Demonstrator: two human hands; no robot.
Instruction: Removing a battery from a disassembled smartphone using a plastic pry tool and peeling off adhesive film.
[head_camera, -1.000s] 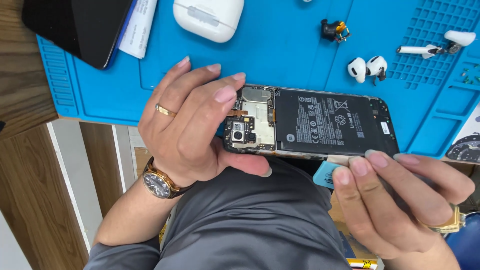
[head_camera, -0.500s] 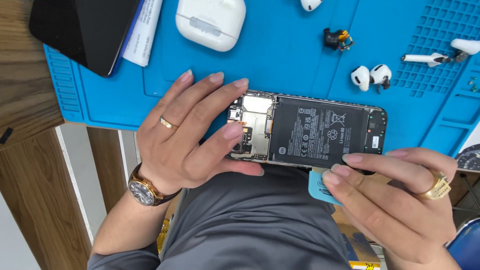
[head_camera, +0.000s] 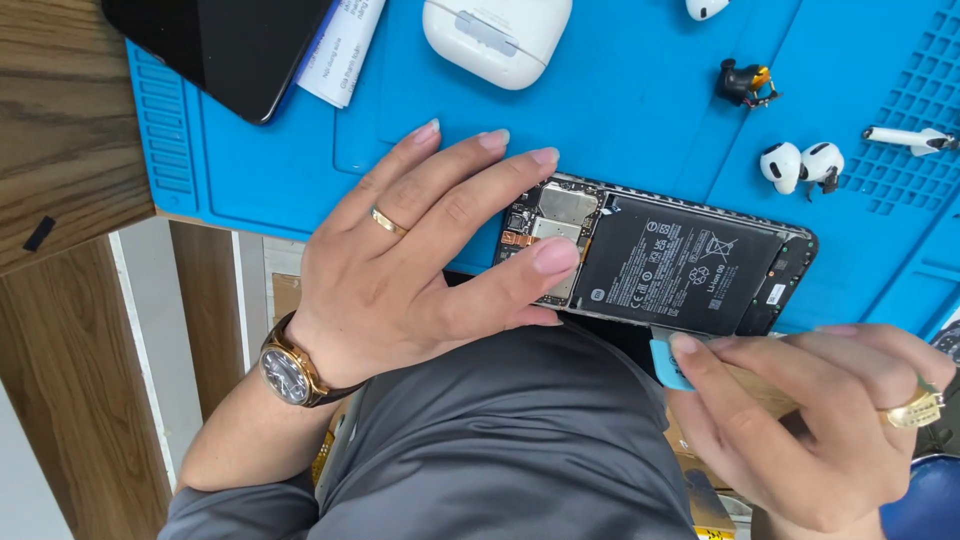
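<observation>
An opened phone (head_camera: 690, 265) with its back cover off lies on the near edge of a blue work mat (head_camera: 620, 110), showing a black battery and a circuit board at its left end. My left hand (head_camera: 420, 260) grips that left end, thumb pressed on the board, fingers spread over the mat; it wears a ring and a wristwatch. My right hand (head_camera: 810, 425) pinches a small light-blue plastic pick (head_camera: 668, 362) whose tip touches the phone's near edge, below the battery.
On the mat lie a white earbud case (head_camera: 497, 35), two white earbuds (head_camera: 800, 165), a white earbud stem (head_camera: 910, 138), a small black-and-orange part (head_camera: 742, 82), and a dark slab with a paper slip (head_camera: 215, 40) at the far left. Wooden tabletop (head_camera: 60, 130) lies left.
The phone has been lowered flatter onto the mat. My left thumb moved onto the board. My right hand dropped below the phone and brought the blue pick to its near edge.
</observation>
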